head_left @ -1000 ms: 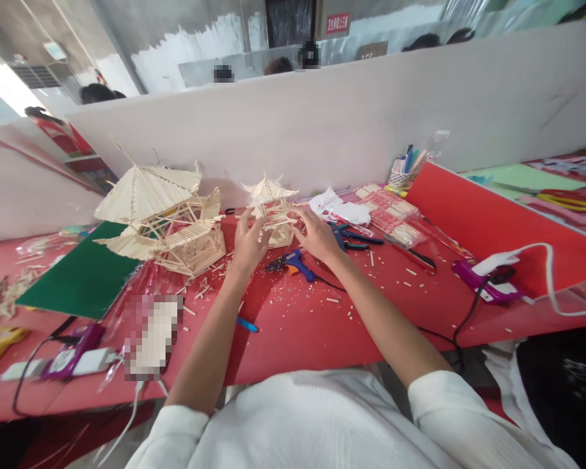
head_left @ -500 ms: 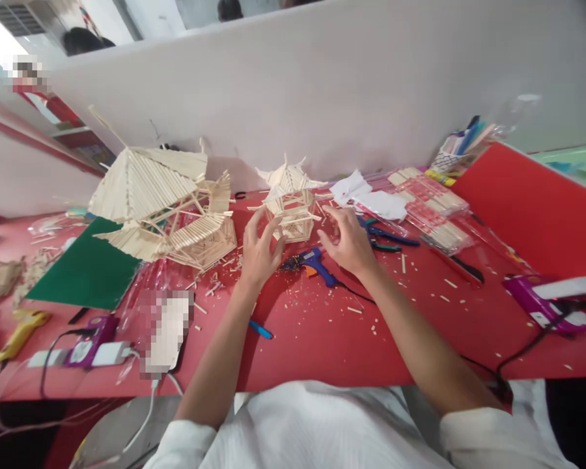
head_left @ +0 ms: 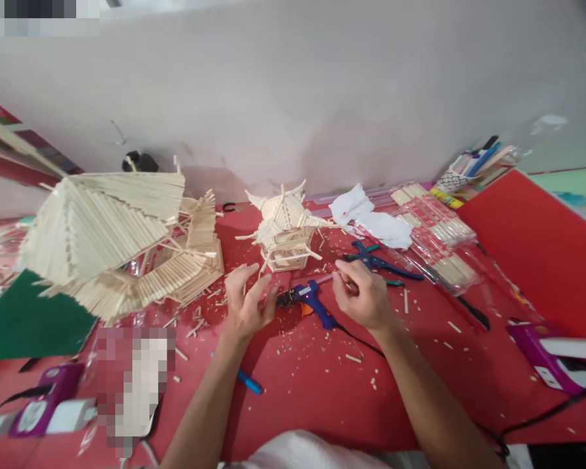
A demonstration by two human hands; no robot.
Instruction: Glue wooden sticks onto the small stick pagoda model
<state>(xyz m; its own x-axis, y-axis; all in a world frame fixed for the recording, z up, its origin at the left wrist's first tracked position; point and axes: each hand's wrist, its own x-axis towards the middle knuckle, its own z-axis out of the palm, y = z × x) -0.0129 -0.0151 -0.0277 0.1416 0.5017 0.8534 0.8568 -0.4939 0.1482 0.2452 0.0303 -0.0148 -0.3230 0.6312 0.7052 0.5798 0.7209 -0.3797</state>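
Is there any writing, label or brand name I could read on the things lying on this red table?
None can be read.
Glue gun: a small label, too blurred to read.
Stick packets: red print, too small to read.
Purple device: no legible marking.

A red table (head_left: 322, 397) carries two stick pavilions, a large one (head_left: 112, 241) and a small one (head_left: 286, 228); a blue glue gun (head_left: 310, 301), pliers (head_left: 378, 262), white tissue (head_left: 366, 215). Stick packets (head_left: 434, 228), a green sheet (head_left: 24, 322) and splinters lie about.

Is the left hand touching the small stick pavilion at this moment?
Apart. The head view shows the left hand open, with red table visible between its fingertips and the base of the small stick pavilion.
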